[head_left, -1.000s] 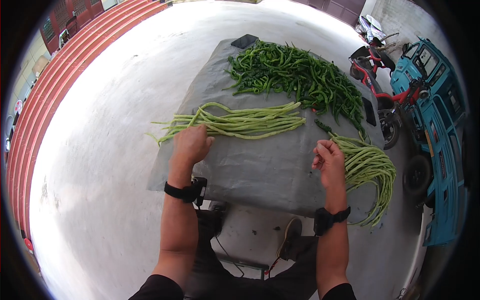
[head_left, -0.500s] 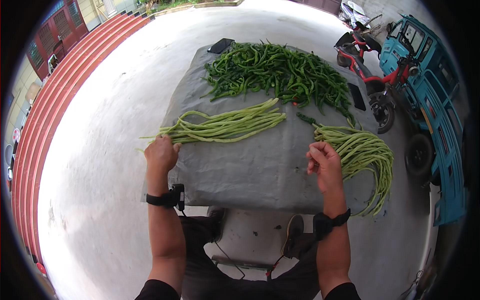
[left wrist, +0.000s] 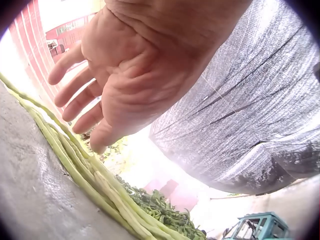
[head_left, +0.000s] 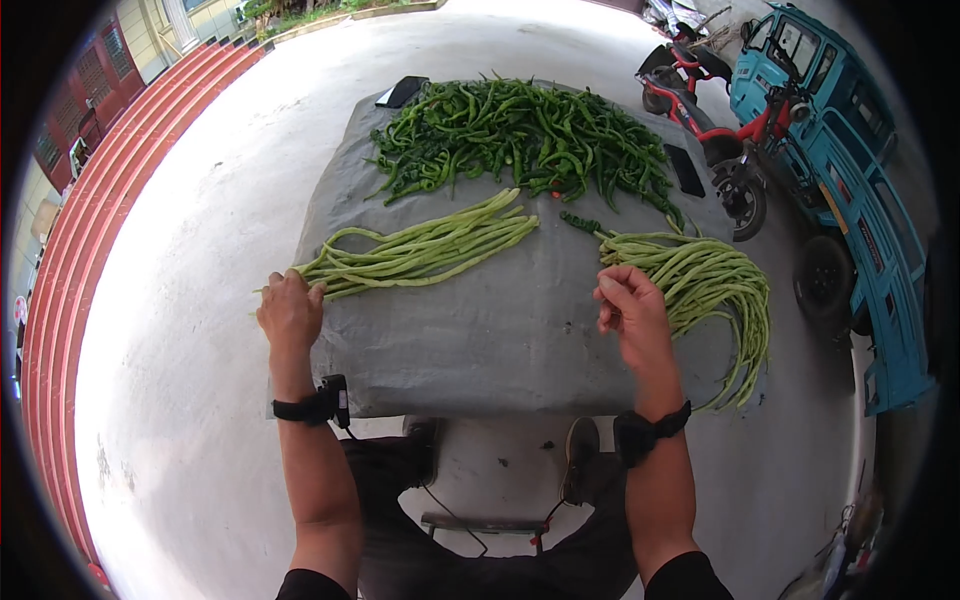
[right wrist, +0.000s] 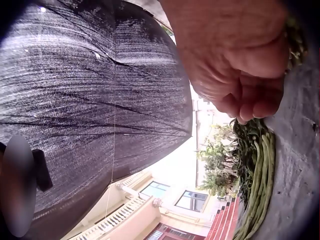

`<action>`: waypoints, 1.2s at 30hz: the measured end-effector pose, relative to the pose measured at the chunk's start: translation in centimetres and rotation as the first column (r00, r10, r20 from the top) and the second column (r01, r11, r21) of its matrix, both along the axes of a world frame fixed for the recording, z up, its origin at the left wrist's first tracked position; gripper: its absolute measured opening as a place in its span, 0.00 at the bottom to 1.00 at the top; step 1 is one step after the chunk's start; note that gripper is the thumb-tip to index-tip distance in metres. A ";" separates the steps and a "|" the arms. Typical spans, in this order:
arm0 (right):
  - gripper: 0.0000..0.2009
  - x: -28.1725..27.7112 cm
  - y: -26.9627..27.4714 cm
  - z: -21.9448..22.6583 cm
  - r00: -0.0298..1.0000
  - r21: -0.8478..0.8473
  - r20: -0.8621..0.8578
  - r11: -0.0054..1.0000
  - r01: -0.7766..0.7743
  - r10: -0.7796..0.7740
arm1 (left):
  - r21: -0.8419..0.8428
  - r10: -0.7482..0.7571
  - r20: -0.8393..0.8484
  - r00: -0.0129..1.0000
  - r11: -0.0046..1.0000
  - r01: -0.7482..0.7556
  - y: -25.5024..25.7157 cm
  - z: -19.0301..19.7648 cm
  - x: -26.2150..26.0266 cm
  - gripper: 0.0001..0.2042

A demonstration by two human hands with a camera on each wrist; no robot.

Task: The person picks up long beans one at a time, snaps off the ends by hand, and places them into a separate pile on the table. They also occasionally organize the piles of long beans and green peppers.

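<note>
Green long beans [head_left: 420, 247] at ten o'clock on grey-covered desk [head_left: 500, 330]; left hand [head_left: 290, 312] relaxed at their stems, right hand [head_left: 628, 308] curled, empty. Best gathered gently, ends aligned.

I see two bundles of long beans [head_left: 420, 250] [head_left: 700, 285], one heap of green peppers [head_left: 520, 130], one grey cloth [head_left: 480, 340], and my two hands [head_left: 290, 310] [head_left: 628, 310].

1. Bright daylight; the concrete floor [head_left: 200, 300] glares almost white.
2. Head view is fisheye, bent and black-vignetted at the edges.
3. Wrist views are blown out behind the close, soft-focused left hand [left wrist: 135, 75].
</note>
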State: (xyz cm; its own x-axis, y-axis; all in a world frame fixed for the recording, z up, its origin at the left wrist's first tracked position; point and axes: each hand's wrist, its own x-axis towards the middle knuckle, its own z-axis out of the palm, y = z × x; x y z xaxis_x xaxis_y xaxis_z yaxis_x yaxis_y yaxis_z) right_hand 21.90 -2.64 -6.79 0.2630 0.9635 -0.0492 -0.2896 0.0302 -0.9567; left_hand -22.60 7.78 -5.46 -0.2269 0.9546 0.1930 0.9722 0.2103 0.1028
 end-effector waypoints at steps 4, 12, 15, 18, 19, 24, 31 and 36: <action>0.06 -0.1 -0.4 0.4 0.998 -0.001 0.066 1.000 -0.002 0.002 | 0.225 -0.001 -0.029 1.000 0.974 0.007 -0.2 0.8 1.3 0.13; 0.06 0.1 -1.3 0.5 0.975 -0.024 0.223 1.000 0.009 -0.003 | 0.453 -0.398 0.092 0.913 0.833 0.318 -1.6 2.2 9.3 0.06; 0.06 -0.5 -1.9 1.1 0.926 -0.026 0.378 1.000 0.006 0.005 | 0.500 -0.565 0.142 0.813 0.750 0.433 -2.4 2.3 12.7 0.04; 0.06 -1.2 -2.2 0.1 0.819 0.053 0.574 0.999 -0.004 -0.028 | 0.483 -0.655 0.194 0.730 0.712 0.510 -2.9 2.4 15.2 0.04; 0.06 -1.3 -2.5 0.2 0.774 0.087 0.631 0.996 -0.010 -0.047 | 0.480 -0.670 0.229 0.706 0.709 0.517 -3.1 2.4 16.1 0.04; 0.07 0.3 -3.9 1.2 0.631 0.121 0.773 0.991 -0.055 -0.059 | 0.496 -0.719 0.294 0.630 0.678 0.543 -3.4 1.9 18.7 0.03; 0.06 2.5 -5.1 1.4 0.659 0.101 0.751 0.994 -0.052 -0.041 | 0.510 -0.744 0.363 0.561 0.663 0.549 -4.3 2.4 21.3 0.02; 0.07 2.9 -4.9 1.1 0.606 0.109 0.793 0.993 -0.035 -0.066 | 0.555 -0.779 0.389 0.491 0.624 0.550 -5.1 3.0 22.4 0.02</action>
State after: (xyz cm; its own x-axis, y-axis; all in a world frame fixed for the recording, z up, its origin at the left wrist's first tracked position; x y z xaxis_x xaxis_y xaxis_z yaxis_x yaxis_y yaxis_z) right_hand 24.84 -7.57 -5.74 0.1645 0.9445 0.2844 0.5837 0.1393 -0.8000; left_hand -0.19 2.63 -2.48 0.2830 0.7610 0.5838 0.5238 -0.6325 0.5706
